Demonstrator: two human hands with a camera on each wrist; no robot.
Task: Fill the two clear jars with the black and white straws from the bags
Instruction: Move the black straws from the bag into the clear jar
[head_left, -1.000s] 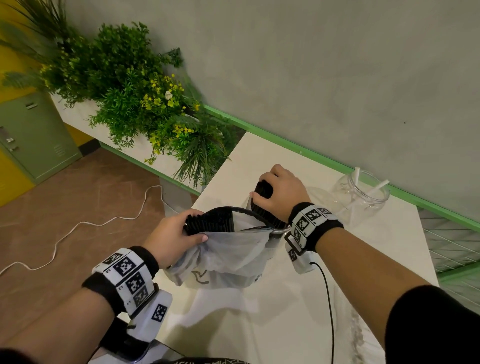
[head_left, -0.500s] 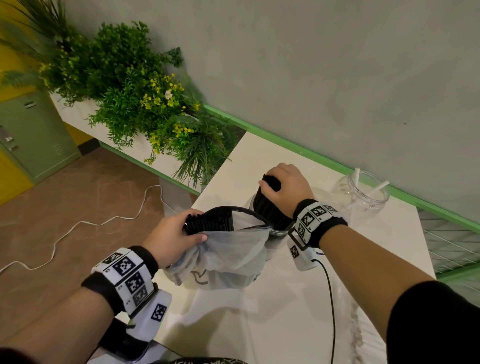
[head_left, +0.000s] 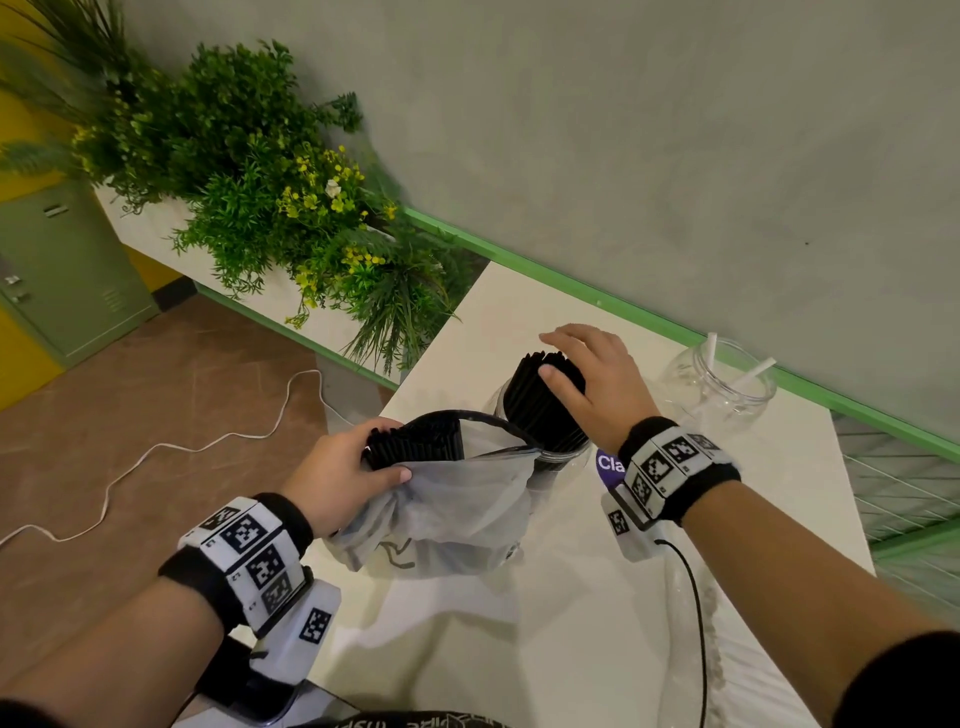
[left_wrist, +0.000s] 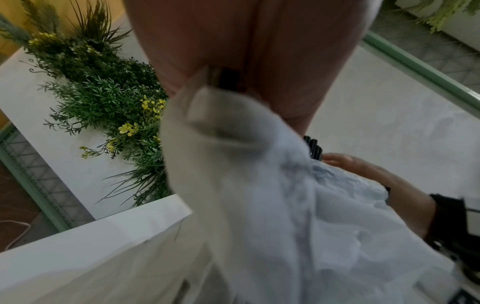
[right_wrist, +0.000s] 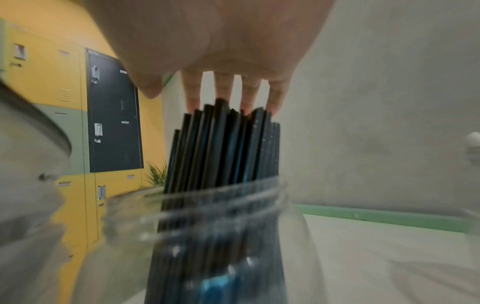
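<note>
right hand (head_left: 597, 384) has let go, fingers spread | black straws (head_left: 545, 405) upright in jar (right_wrist: 207, 236) | left hand (head_left: 337, 478) grips bag (head_left: 452, 509)

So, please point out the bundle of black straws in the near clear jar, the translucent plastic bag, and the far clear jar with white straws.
Bundle of black straws (head_left: 545, 402), head view: middle of bundle.
Translucent plastic bag (head_left: 457, 499), head view: crumpled side.
Far clear jar (head_left: 691, 374), head view: left wall.
</note>
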